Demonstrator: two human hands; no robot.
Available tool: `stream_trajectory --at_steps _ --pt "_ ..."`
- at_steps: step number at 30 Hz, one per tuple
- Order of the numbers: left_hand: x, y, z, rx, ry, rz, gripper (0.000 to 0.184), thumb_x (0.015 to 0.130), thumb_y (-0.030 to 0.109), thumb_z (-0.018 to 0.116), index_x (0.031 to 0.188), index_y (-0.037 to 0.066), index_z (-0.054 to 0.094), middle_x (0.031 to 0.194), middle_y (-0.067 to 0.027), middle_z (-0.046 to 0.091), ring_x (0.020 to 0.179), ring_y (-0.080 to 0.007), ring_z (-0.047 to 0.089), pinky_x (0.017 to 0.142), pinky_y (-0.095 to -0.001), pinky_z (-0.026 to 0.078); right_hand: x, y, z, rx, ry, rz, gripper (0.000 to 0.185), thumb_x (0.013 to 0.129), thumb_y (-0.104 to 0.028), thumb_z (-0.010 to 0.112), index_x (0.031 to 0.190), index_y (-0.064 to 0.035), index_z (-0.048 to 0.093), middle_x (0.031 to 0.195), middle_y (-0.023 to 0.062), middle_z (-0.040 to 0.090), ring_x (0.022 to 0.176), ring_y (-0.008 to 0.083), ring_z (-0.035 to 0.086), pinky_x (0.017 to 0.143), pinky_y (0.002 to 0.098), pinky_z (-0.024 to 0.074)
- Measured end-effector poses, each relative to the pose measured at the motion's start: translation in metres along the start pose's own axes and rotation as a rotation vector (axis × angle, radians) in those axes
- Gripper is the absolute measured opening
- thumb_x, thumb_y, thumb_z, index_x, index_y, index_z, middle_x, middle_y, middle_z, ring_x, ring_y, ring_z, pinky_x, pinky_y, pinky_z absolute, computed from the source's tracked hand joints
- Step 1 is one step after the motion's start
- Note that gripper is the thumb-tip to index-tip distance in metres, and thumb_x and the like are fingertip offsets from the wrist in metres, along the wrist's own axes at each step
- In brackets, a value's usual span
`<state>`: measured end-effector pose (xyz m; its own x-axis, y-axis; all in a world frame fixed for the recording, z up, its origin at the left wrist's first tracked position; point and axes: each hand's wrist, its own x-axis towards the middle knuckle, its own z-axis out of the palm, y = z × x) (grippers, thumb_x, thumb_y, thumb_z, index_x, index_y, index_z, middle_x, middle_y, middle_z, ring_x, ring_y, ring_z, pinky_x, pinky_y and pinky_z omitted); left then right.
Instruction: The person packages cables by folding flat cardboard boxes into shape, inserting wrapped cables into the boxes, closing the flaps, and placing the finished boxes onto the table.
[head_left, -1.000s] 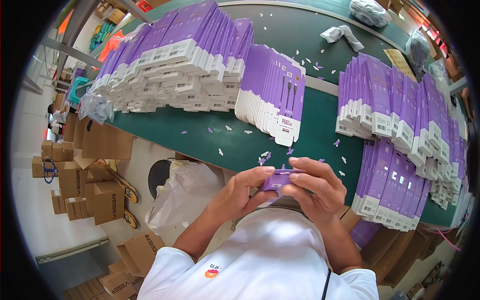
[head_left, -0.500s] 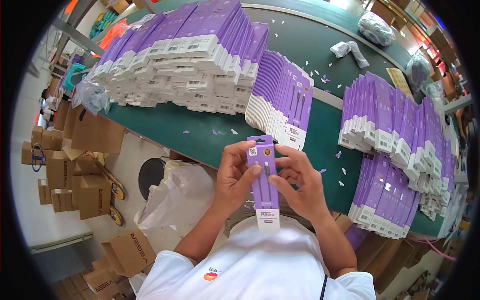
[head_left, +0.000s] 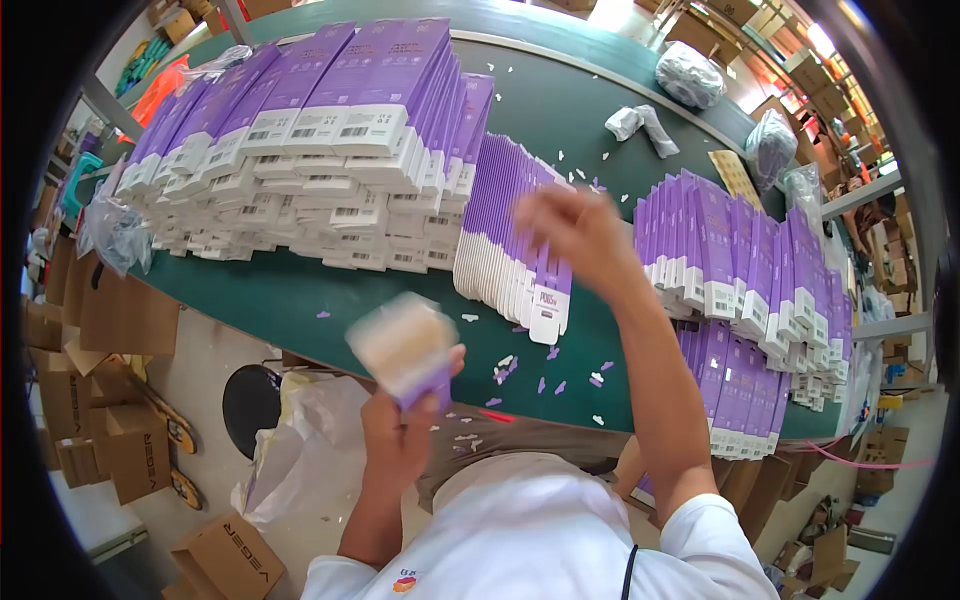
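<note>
Head view: left hand (head_left: pixel 400 425) pinches the purple end of a blurred purple, white and tan thin cardboard box (head_left: pixel 405 350). Box sits just beyond the hand, over the near edge of the smooth green table (head_left: pixel 560 375); long axis seems slanted, white-tan end far-left, purple end near-right. Right hand (head_left: pixel 575 230), fingers bent, blurred, over leaning row of flat purple-white cartons (head_left: pixel 500 225); can't tell if gripping. Purple-white carton stacks (head_left: pixel 340 130) far-left.
</note>
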<state>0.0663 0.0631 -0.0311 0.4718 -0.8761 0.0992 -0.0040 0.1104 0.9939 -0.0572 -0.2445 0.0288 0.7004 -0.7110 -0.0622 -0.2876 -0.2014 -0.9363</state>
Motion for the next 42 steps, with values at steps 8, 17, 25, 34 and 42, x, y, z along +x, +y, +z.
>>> stream_trajectory --at_steps 8,17,25,34,42 --pt "-0.002 -0.034 0.004 -0.418 -0.001 -0.11 0.053 0.118 0.031 0.059 0.156 -0.003 0.045 0.138 -0.032 0.073 0.111 -0.0359 0.082 0.101 -0.0487 0.066 0.207 0.146 -0.096 -0.875 1.011 0.255 0.078 0.088 -0.028 0.081 0.159 -0.0101 0.053 0.174 0.0221 0.044 0.16 0.0388 0.045 0.128 0.0454 0.044" --pt "0.003 -0.041 0.006 -0.319 0.018 -0.071 0.046 0.119 0.026 0.056 0.15 -0.008 0.048 0.136 -0.0319 0.074 0.118 -0.0412 0.08 0.107 -0.0514 0.063 0.239 0.178 -0.114 -0.552 1.264 0.209 0.023 0.107 -0.027 0.069 0.107 -0.0067 0.078 0.128 0.0217 0.077 0.113 0.039 0.077 0.096 0.0509 0.0601" --pt "0.009 -0.017 0.005 -0.474 -0.053 -0.05 0.051 0.115 0.03 0.062 0.145 -0.01 0.063 0.171 -0.0342 0.043 0.155 -0.0459 0.051 0.123 -0.0588 0.05 0.08 0.01 -0.04 -0.027 0.919 -0.366 0.022 0.11 -0.022 0.071 0.106 -0.0012 0.077 0.085 0.0011 0.072 0.073 0.0078 0.059 0.067 0.0302 0.0487" --pt "0.022 -0.006 0.039 -0.698 -0.18 -0.475 0.056 0.115 0.035 0.062 0.153 -0.006 0.06 0.166 -0.0276 0.054 0.147 -0.0415 0.062 0.124 -0.0598 0.051 -0.085 0.004 0.042 -0.204 0.315 -0.329 0.022 0.103 -0.005 0.075 0.124 -0.0054 0.083 0.112 0.0065 0.082 0.09 0.0159 0.075 0.078 0.0295 0.0582" --pt "0.008 -0.012 0.045 -0.811 -0.198 -0.556 0.056 0.117 0.032 0.058 0.16 -0.004 0.052 0.155 -0.0191 0.064 0.134 -0.0342 0.072 0.111 -0.0521 0.063 -0.15 0.037 0.021 -0.646 0.025 -0.568 0.06 0.086 -0.032 0.092 0.138 -0.0077 0.076 0.158 0.0116 0.067 0.149 0.0345 0.058 0.118 0.0495 0.0481"
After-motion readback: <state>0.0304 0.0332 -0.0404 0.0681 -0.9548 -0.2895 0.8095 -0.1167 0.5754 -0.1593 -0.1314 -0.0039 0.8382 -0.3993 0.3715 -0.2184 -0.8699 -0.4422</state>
